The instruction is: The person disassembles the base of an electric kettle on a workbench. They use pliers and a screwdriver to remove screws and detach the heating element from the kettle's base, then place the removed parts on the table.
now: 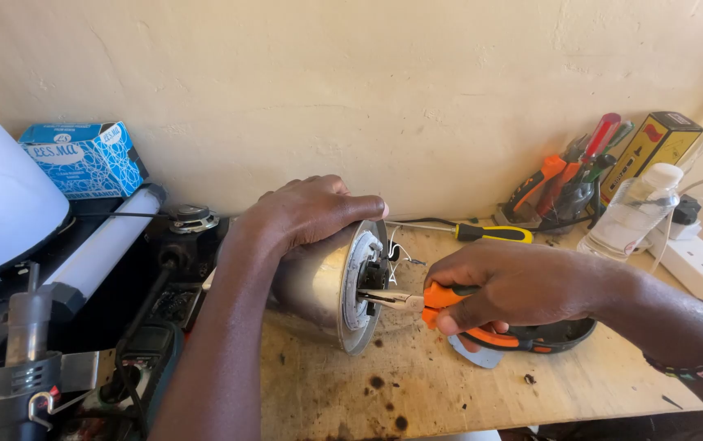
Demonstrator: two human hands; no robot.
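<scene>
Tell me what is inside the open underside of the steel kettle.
Inside the kettle base: a white ring, black parts and loose white wires, with the pliers tips reaching in. Deeper parts are hidden by the rim; the left hand covers the top.

shiny metal kettle body (311, 282); stained raw-wood bench (449, 384).

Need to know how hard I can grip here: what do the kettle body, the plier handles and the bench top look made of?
Kettle body: likely brushed stainless steel, showing a dull silver sheen with soft reflections. Plier handles: orange and black grips, probably rubber or plastic, with bare metal tips. Bench top: unfinished plywood by its pale grain, marked with dark burn spots.
</scene>
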